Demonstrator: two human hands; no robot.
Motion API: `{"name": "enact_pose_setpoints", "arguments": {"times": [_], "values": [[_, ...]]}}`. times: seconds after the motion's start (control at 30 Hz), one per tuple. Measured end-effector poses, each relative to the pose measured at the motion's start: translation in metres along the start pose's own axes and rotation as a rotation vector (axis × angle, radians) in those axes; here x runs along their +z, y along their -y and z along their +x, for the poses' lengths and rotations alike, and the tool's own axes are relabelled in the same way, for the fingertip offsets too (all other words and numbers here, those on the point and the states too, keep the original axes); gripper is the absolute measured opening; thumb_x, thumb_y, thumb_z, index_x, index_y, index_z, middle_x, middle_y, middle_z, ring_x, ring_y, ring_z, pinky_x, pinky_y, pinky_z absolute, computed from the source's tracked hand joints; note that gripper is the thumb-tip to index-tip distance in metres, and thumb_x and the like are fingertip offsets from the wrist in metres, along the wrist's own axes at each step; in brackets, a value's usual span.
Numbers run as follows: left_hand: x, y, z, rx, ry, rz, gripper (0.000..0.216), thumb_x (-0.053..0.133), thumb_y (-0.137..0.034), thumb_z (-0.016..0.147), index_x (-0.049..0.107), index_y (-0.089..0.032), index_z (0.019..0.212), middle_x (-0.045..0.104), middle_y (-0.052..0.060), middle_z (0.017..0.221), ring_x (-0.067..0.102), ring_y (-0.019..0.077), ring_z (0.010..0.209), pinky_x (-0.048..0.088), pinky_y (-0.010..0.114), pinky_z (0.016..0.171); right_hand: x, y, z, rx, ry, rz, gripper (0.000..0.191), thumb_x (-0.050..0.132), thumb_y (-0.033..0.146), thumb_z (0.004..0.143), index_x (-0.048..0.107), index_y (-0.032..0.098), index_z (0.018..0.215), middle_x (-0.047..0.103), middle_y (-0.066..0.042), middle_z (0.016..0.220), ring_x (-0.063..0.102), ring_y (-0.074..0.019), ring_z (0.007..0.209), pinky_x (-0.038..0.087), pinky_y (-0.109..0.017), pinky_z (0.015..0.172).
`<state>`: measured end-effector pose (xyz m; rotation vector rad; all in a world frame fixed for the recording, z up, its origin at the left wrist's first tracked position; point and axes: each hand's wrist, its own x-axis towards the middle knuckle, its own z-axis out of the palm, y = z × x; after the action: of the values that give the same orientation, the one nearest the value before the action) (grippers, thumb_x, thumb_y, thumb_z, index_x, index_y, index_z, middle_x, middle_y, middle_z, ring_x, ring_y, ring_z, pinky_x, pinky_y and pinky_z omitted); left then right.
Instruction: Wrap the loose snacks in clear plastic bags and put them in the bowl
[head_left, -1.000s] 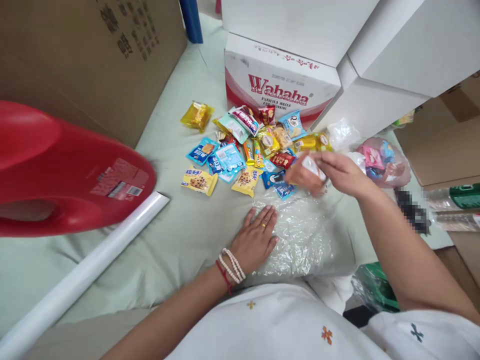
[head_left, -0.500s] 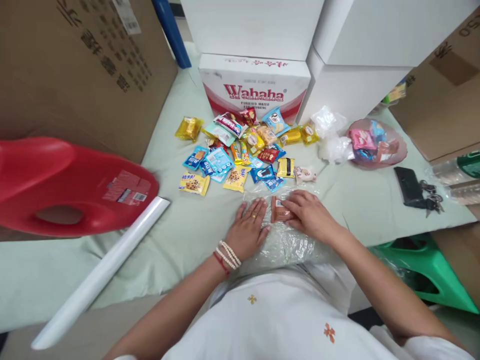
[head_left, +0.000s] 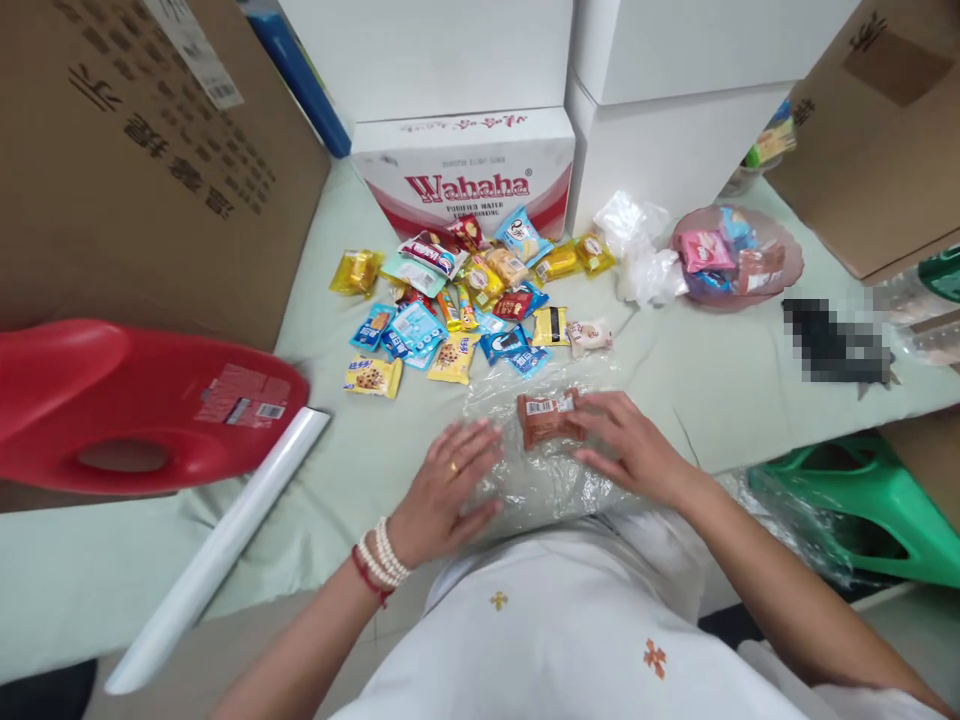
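Observation:
A sheet of clear plastic wrap point(head_left: 547, 480) lies on the pale green cloth in front of me. My left hand point(head_left: 442, 490) rests flat on its left edge, fingers stretched out. On the sheet sits a brown snack packet point(head_left: 547, 417) with a white label. My right hand point(head_left: 626, 445) touches the packet's right end, fingers curved around its edge. Beyond the sheet lies a heap of several wrapped snacks point(head_left: 465, 295) in blue, yellow and red.
A red plastic stool point(head_left: 135, 410) and a white roll point(head_left: 217, 550) lie at the left. Wahaha box point(head_left: 465, 170), white boxes and cardboard boxes stand behind. A pink bowl point(head_left: 739, 260) of snacks and crumpled bags point(head_left: 637, 255) sit right; a green stool point(head_left: 862, 500) lower right.
My right hand brought the brown packet from above the snack heap down onto the plastic sheet. My left hand slid back toward me along the sheet's left edge. The camera view shifted.

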<state>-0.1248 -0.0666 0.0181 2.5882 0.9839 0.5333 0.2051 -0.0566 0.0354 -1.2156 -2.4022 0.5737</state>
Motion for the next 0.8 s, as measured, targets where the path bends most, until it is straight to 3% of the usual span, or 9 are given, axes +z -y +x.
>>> {"name": "enact_pose_setpoints", "arguments": {"times": [0.07, 0.13, 0.2, 0.27, 0.37, 0.47, 0.63, 0.73, 0.8], "values": [[-0.003, -0.003, -0.017, 0.079, 0.13, -0.058, 0.063, 0.069, -0.045, 0.091, 0.05, -0.024, 0.147, 0.046, 0.017, 0.161, 0.035, 0.0317, 0.155, 0.029, 0.056, 0.126, -0.003, -0.003, -0.031, -0.041, 0.038, 0.061, 0.049, 0.066, 0.045, 0.096, 0.059, 0.025, 0.14, 0.059, -0.016, 0.139, 0.053, -0.0325, 0.13, 0.049, -0.052, 0.106], [0.0, -0.002, -0.029, 0.062, 0.203, -0.084, 0.039, 0.069, -0.041, 0.092, 0.065, -0.023, 0.126, 0.051, 0.017, 0.157, 0.04, 0.0311, 0.153, 0.033, 0.056, 0.125, 0.001, -0.008, -0.058, -0.043, 0.07, 0.067, 0.043, 0.067, 0.043, 0.096, 0.064, 0.025, 0.134, 0.061, -0.016, 0.136, 0.054, -0.033, 0.131, 0.051, -0.053, 0.106], [0.004, 0.001, -0.034, 0.005, 0.207, -0.127, 0.013, 0.062, -0.03, 0.097, 0.071, -0.023, 0.104, 0.061, 0.013, 0.148, 0.048, 0.0276, 0.147, 0.035, 0.053, 0.124, 0.006, -0.014, -0.074, -0.028, 0.052, 0.082, 0.027, 0.062, 0.033, 0.1, 0.069, 0.026, 0.124, 0.064, -0.014, 0.132, 0.056, -0.0311, 0.129, 0.052, -0.053, 0.105], [0.001, 0.005, -0.029, -0.053, 0.182, -0.235, 0.017, 0.055, -0.024, 0.101, 0.07, -0.022, 0.094, 0.07, 0.011, 0.134, 0.058, 0.0233, 0.138, 0.041, 0.047, 0.12, 0.006, -0.019, -0.076, -0.029, 0.032, 0.156, 0.021, 0.054, 0.026, 0.103, 0.072, 0.025, 0.112, 0.069, -0.012, 0.124, 0.061, -0.0276, 0.121, 0.054, -0.049, 0.101], [-0.015, 0.014, -0.007, -0.216, 0.129, -0.398, 0.022, 0.049, -0.029, 0.103, 0.069, -0.021, 0.096, 0.077, 0.008, 0.107, 0.071, 0.019, 0.108, 0.055, 0.033, 0.097, -0.01, -0.024, -0.055, 0.017, 0.067, 0.262, 0.026, 0.047, 0.03, 0.106, 0.072, 0.024, 0.104, 0.074, -0.009, 0.104, 0.068, -0.0228, 0.099, 0.056, -0.041, 0.09], [-0.03, 0.027, 0.025, -0.401, 0.091, -0.397, 0.031, 0.049, -0.041, 0.103, 0.067, -0.02, 0.09, 0.073, 0.004, 0.086, 0.067, 0.0166, 0.08, 0.054, 0.028, 0.078, -0.032, -0.033, -0.021, 0.153, 0.064, 0.229, 0.032, 0.045, 0.038, 0.106, 0.073, 0.024, 0.102, 0.074, -0.007, 0.091, 0.068, -0.0209, 0.086, 0.054, -0.035, 0.081], [-0.015, 0.063, 0.07, -0.463, 0.055, -0.154, 0.028, 0.054, -0.04, 0.095, 0.067, -0.019, 0.081, 0.065, 0.005, 0.079, 0.06, 0.0197, 0.076, 0.049, 0.032, 0.076, -0.036, -0.058, 0.024, 0.303, 0.115, -0.047, 0.031, 0.047, 0.035, 0.102, 0.075, 0.023, 0.104, 0.075, -0.008, 0.096, 0.066, -0.0231, 0.089, 0.049, -0.032, 0.077], [0.0, 0.076, 0.077, -0.493, 0.012, 0.015, 0.021, 0.062, -0.036, 0.088, 0.071, -0.018, 0.091, 0.063, 0.008, 0.085, 0.06, 0.024, 0.084, 0.05, 0.036, 0.077, -0.032, -0.06, 0.038, 0.33, 0.209, -0.306, 0.021, 0.054, 0.028, 0.098, 0.074, 0.023, 0.101, 0.073, -0.009, 0.096, 0.061, -0.0261, 0.093, 0.044, -0.03, 0.067], [0.001, 0.077, 0.073, -0.504, -0.074, 0.057, 0.025, 0.062, -0.036, 0.088, 0.071, -0.018, 0.103, 0.063, 0.009, 0.093, 0.06, 0.026, 0.091, 0.052, 0.038, 0.082, -0.034, -0.054, 0.045, 0.317, 0.166, -0.404, 0.019, 0.055, 0.027, 0.098, 0.073, 0.023, 0.104, 0.071, -0.011, 0.101, 0.058, -0.0286, 0.098, 0.043, -0.031, 0.065]]}}
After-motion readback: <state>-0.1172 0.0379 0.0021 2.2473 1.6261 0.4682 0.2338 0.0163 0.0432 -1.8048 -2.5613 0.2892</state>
